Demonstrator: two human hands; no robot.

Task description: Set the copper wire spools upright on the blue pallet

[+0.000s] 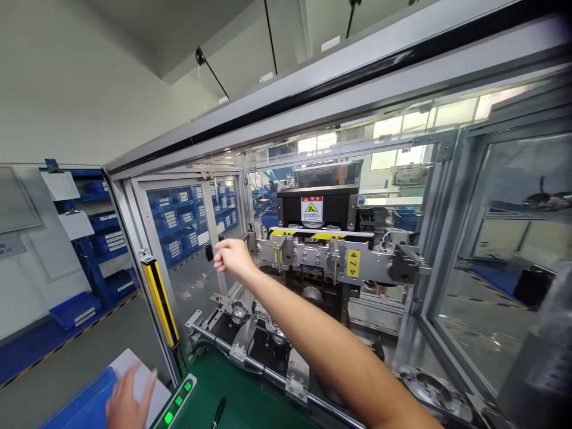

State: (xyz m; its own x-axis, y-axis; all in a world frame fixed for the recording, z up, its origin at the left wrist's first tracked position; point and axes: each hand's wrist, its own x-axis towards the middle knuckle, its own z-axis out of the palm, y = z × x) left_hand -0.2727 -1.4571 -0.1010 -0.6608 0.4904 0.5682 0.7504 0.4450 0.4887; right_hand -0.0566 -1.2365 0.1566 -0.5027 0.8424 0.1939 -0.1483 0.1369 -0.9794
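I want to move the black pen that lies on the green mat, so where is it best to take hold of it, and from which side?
Take the black pen at the middle of its barrel, coming from above. It lies flat on the green mat with bare mat on both long sides, so fingers can close across its narrow width. The left hand is nearest; the right hand is far off, inside the machine.

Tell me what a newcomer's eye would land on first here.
First, the right hand, stretched out into the glass-walled machine at centre, beside the metal bracket with yellow labels. Above it sits a black housing with a warning sticker. At lower left, the left hand rests on a white sheet by a blue bin.
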